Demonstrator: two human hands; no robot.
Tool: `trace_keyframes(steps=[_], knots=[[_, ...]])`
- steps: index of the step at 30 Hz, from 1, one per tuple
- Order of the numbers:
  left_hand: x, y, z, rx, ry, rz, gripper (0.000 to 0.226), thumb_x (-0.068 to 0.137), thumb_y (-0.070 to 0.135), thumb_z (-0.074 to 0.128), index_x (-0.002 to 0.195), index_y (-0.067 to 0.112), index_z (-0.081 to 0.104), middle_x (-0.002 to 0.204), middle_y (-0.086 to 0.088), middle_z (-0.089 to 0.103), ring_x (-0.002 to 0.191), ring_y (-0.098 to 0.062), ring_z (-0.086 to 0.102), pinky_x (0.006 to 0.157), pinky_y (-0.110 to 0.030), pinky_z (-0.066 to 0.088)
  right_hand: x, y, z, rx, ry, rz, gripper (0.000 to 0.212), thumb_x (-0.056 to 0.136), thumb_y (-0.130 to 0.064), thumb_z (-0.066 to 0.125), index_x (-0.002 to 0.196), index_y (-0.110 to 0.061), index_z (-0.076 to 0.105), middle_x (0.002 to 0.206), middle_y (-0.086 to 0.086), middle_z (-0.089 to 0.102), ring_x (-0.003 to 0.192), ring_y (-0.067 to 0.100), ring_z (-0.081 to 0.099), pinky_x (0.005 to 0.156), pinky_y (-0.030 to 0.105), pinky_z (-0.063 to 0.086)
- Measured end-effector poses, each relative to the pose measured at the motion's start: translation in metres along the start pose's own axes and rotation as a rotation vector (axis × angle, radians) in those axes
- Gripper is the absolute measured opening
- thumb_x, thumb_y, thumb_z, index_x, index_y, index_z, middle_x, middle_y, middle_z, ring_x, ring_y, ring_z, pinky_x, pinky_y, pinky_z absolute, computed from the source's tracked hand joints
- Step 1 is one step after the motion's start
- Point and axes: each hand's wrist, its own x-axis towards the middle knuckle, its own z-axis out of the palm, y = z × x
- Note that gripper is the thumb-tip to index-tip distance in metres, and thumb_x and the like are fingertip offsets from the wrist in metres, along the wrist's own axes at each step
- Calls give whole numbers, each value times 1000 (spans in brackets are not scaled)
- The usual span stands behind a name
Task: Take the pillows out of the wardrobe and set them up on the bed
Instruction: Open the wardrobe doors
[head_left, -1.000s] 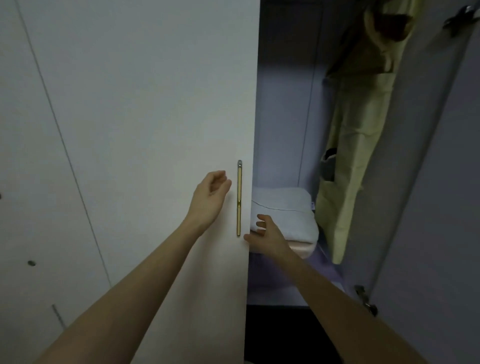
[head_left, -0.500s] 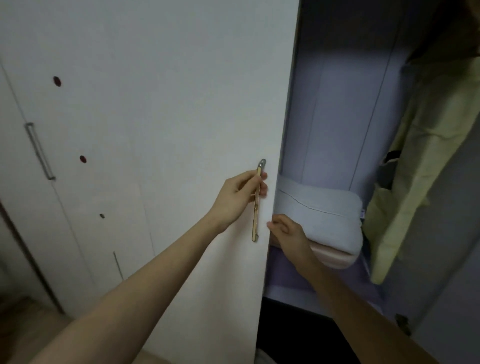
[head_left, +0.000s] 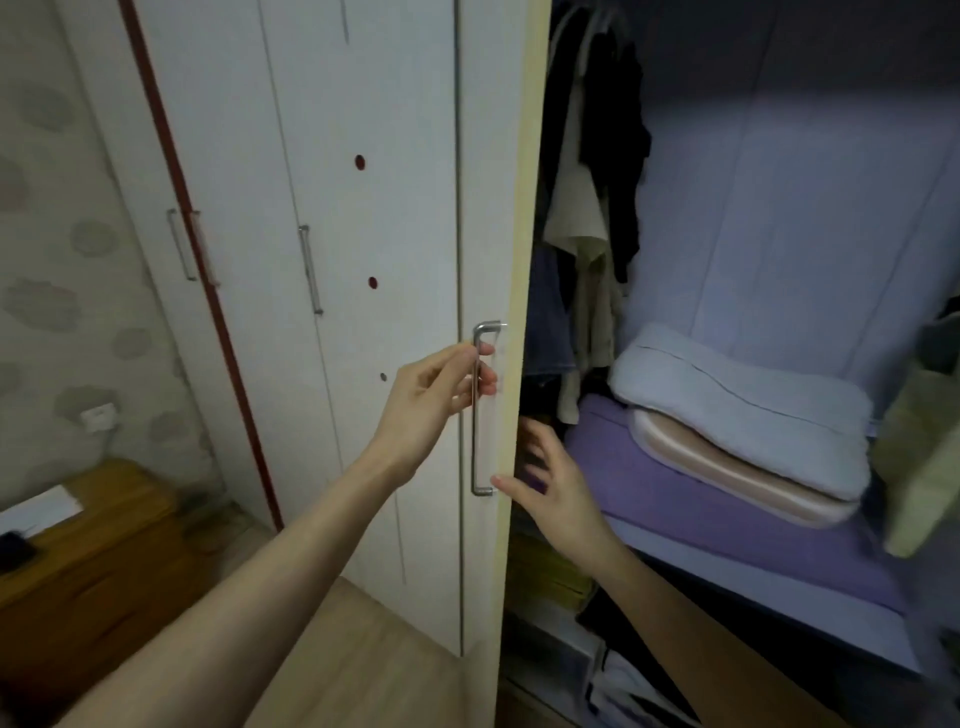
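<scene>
Left grip (head_left: 434, 402) pinches curved silver metal door handle (head_left: 477, 415); right grip (head_left: 553, 480) spread. Stacked grey and pink pillows (head_left: 743, 415) at 3 o'clock.

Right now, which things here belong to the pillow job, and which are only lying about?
Belong to the job:
grey pillow
pink pillow under it
door handle, gripped by left hand
right hand, open at the door edge

Only lying about:
hanging clothes
wooden cabinet

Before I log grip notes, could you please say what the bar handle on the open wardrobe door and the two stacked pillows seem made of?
Bar handle: likely brushed metal, grey with a dull sheen. Grey top pillow: soft matte fabric, seamed. Pink lower pillow: smoother, slightly shiny cloth, perhaps satin.
</scene>
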Motion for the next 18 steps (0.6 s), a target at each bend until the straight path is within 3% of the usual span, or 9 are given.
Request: trace_keyframes(steps=[3, 7, 9, 13, 18], knots=[[-12, 5, -54, 54, 93, -25, 29, 95, 40, 49, 96, 22, 72, 96, 0, 73, 93, -10, 70, 83, -18, 53, 12, -18, 66, -12, -45, -24, 83, 83, -34, 69, 148, -37, 18, 153, -21, 22, 139, 3, 24, 115, 30, 25], [-13, 12, -112, 136, 121, -53, 35, 96, 41, 47, 116, 21, 67, 112, 3, 71, 107, -7, 65, 89, -20, 48, 39, -34, 137, -55, -62, -135, 88, 86, -37, 66, 149, -38, 5, 156, -24, 7, 140, -9, 8, 114, 20, 12], [-11, 12, -134, 166, 143, -38, 33, 96, 41, 48, 120, 26, 64, 116, 11, 69, 109, -2, 63, 90, -18, 47, 55, -35, 165, -74, -44, -161, 92, 84, -40, 66, 148, -43, -1, 159, -21, 1, 143, -7, 2, 114, 22, 12], [-2, 3, -162, 252, 212, 18, 27, 94, 38, 54, 120, 34, 61, 113, 22, 68, 103, 8, 62, 75, -4, 47, 84, -31, 205, -171, -13, -247, 99, 82, -46, 65, 137, -58, -17, 156, -24, -17, 143, -2, -6, 109, 22, 16], [19, -22, -183, 269, 443, 56, 32, 93, 26, 59, 124, 18, 61, 116, 10, 68, 105, -2, 65, 84, -17, 53, 126, -3, 213, -499, -116, -399, 101, 86, -49, 57, 140, -45, -29, 148, -18, -38, 145, 12, -22, 119, 40, 5]])
